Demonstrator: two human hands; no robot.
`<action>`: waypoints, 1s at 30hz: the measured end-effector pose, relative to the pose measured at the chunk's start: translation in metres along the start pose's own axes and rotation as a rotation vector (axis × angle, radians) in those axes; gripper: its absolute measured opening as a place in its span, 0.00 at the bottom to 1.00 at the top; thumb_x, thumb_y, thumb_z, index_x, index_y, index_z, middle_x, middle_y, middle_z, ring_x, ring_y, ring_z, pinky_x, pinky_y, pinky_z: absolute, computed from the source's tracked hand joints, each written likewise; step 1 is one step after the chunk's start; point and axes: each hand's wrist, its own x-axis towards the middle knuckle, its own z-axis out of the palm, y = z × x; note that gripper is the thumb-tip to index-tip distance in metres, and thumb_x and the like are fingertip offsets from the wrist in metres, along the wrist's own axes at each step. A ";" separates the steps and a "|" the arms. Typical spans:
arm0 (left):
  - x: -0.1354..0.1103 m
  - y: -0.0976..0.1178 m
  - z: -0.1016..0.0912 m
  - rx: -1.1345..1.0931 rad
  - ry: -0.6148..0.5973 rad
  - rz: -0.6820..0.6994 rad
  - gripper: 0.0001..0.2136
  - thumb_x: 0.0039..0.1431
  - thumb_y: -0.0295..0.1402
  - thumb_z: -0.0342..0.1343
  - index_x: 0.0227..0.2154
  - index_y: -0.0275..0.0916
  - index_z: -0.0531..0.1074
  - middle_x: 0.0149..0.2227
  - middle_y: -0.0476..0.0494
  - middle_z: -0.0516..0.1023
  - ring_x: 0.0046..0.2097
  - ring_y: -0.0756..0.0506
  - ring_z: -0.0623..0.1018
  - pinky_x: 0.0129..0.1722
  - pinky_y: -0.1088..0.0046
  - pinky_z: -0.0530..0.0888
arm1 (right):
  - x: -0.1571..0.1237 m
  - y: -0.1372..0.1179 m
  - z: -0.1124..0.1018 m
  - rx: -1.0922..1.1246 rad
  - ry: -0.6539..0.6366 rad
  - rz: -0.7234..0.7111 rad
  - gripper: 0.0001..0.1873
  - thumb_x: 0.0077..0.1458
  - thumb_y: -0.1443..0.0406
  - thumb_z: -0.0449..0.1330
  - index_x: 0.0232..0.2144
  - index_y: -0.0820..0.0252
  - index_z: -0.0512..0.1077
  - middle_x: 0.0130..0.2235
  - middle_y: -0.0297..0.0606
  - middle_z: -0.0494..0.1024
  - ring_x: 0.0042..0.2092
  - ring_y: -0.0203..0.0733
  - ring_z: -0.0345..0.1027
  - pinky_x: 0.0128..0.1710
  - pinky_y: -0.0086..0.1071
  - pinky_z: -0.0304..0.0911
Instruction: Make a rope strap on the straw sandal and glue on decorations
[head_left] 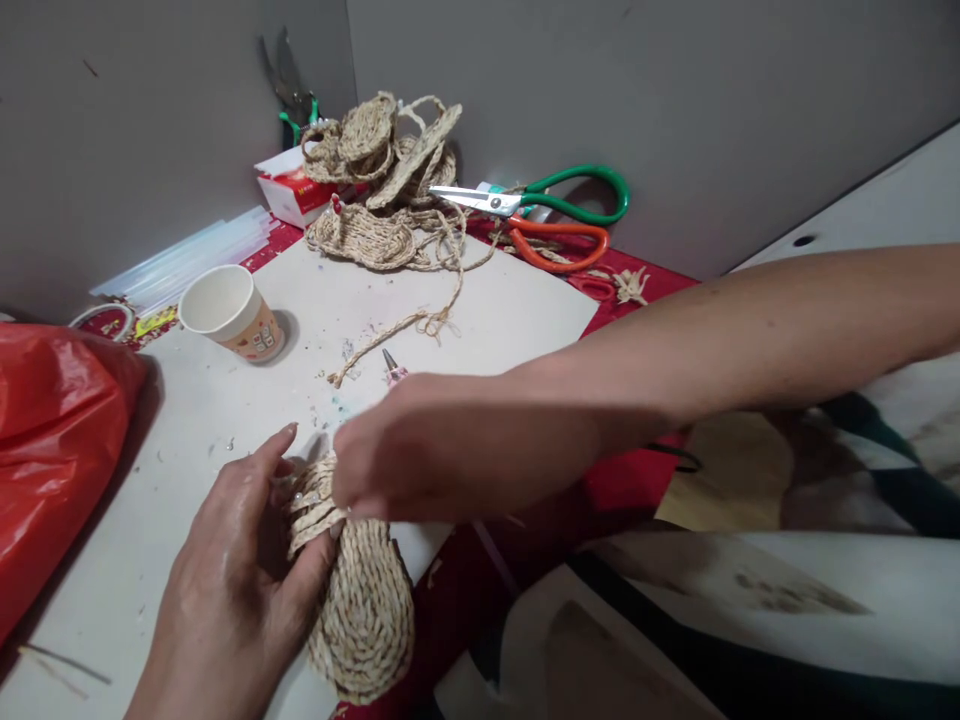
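Note:
A woven straw slipper (364, 610) lies at the front of the white board, its sole pointing toward me. My left hand (229, 565) grips the slipper from the left, thumb on the near side of its braided strap (311, 515) and fingers at the far side. Small clear beads show on that strap. Over the strap's right part is my right hand (420, 450), curled closed; its fingertips and whatever they pinch are hidden. Just beyond its knuckles a metal tip with a pink base (393, 368) sticks out; I cannot tell whether the hand holds it.
A paper cup (232, 315) stands on the white board (187, 420). Farther back are heaped straw slippers and braids (382, 170), scissors (525, 205), a red-white box (296, 190), pruning shears (292, 95) and clear glue sticks (195, 255). A red plastic bag (60, 430) bulges at left.

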 end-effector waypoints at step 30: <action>-0.005 -0.002 0.011 0.130 0.076 0.041 0.32 0.61 0.40 0.54 0.66 0.44 0.51 0.54 0.37 0.68 0.51 0.37 0.71 0.49 0.59 0.70 | 0.029 0.010 0.004 0.575 0.025 0.568 0.06 0.52 0.68 0.58 0.34 0.61 0.74 0.16 0.19 0.62 0.15 0.22 0.52 0.16 0.19 0.45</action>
